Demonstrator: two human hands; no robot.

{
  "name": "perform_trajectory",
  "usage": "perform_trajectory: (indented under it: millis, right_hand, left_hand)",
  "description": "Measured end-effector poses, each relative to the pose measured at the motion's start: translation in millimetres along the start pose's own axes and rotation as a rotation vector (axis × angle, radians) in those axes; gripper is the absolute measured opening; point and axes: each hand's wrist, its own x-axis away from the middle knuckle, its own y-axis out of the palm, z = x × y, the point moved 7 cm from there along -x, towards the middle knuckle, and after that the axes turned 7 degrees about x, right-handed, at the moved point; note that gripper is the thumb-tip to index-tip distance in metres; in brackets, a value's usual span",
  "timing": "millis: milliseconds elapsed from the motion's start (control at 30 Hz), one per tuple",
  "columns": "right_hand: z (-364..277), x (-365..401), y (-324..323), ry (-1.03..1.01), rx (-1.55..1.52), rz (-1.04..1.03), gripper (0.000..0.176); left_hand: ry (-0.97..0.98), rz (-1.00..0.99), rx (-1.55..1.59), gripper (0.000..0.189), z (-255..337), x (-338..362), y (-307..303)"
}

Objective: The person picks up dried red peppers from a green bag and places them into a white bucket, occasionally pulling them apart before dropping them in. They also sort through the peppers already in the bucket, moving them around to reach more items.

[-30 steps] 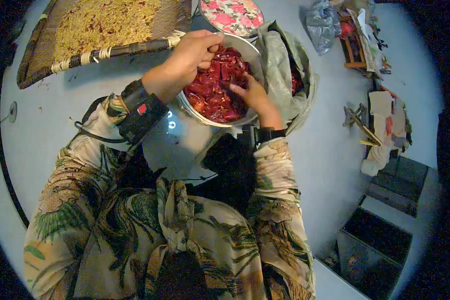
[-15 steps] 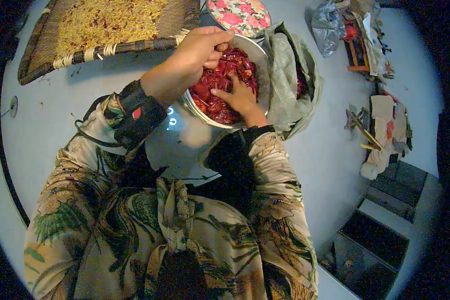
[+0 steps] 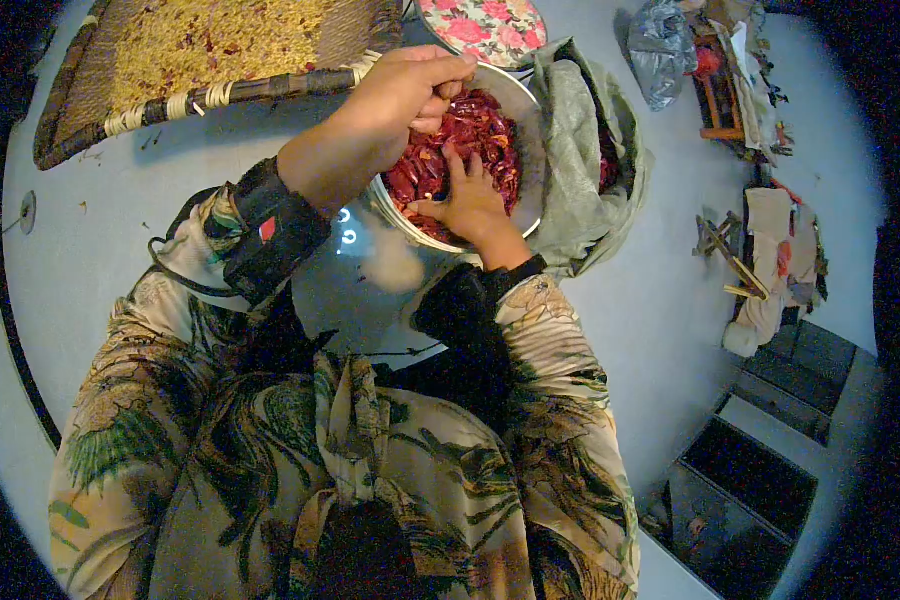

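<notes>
On peppers (image 3: 488, 128), right hand (image 3: 474, 208) splayed

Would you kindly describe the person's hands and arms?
The left hand and right hand are bare. Cream sleeves have green and dark patterns. The left one ends in a black band with red mark and dark cord; the right, a black cuff.

Left hand (image 3: 405, 100), right hand (image 3: 472, 205) — two; one bucket (image 3: 531, 125); one tray (image 3: 360, 28); one sack (image 3: 572, 150); one floral disc (image 3: 488, 28)

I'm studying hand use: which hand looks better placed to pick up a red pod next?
Probably the right hand: its spread fingers rest on the red pods, while the left hand is curled near the bucket rim.
</notes>
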Motion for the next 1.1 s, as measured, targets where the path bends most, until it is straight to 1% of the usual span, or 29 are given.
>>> perform_trajectory:
  millis: [67, 167, 267, 467, 567, 667, 767, 800, 900, 933, 1033, 1067, 1100]
  right_hand:
    - [3.9, -0.3, 4.1, 0.027, -0.053, -0.062, 0.113]
    - [-3.0, 1.9, 11.8, -0.007, -0.092, -0.139, 0.111]
    - [-11.8, 1.4, 12.5, -0.023, 0.016, -0.043, 0.103]
    - [-12.4, -9.1, 20.8, -0.017, 0.174, 0.040, 0.078]
    - [0.3, -12.8, 19.8, -0.006, 0.105, 0.063, 0.072]
    - [17.1, -16.0, 10.9, -0.049, 0.061, 0.192, 0.061]
    - [50.9, -30.6, 12.6, 0.033, -0.227, 0.189, 0.061]
    - [61.0, -33.5, 8.5, 0.063, -0.444, 0.195, 0.056]
    - [76.1, -45.7, -2.1, -0.013, -0.970, 0.226, 0.053]
    - [81.6, -45.2, -10.8, -0.019, -0.980, 0.238, 0.044]
    - [85.6, -41.4, -21.9, 0.056, -1.239, 0.151, 0.036]
    - [84.3, -36.4, -27.0, 0.109, -1.330, 0.120, 0.033]
    - [81.9, -33.0, -31.1, 0.089, -1.395, 0.124, 0.033]
  left_hand:
    - [0.003, -0.009, 0.009, 0.021, 1.8, 2.7, 1.6]
    - [-0.006, -0.058, 0.016, 0.021, 0.7, 0.5, 2.1]
    - [-0.008, -0.045, 0.017, 0.021, 0.8, 1.6, 3.4]
    - [-0.016, 0.002, 0.006, 0.019, -1.1, -1.1, -2.5]
    - [-0.008, -0.010, -0.012, 0.019, 0.6, -1.2, -3.4]
    - [0.006, -0.051, 0.002, 0.018, -0.4, -3.6, -3.9]
    - [0.026, -0.054, 0.008, 0.017, 1.2, -2.8, -2.2]
    - [0.023, -0.052, 0.013, 0.017, 1.8, -1.9, -1.9]
    - [0.020, -0.047, 0.023, 0.015, 3.4, -0.4, -1.4]
    - [0.023, -0.046, 0.022, 0.015, 3.2, -0.7, -1.7]
    - [0.019, -0.056, 0.010, 0.015, 2.8, -2.3, -2.2]
    - [0.015, -0.061, 0.004, 0.016, 2.3, -2.8, -2.4]
    - [0.011, -0.055, 0.004, 0.016, 1.8, -3.0, -2.8]
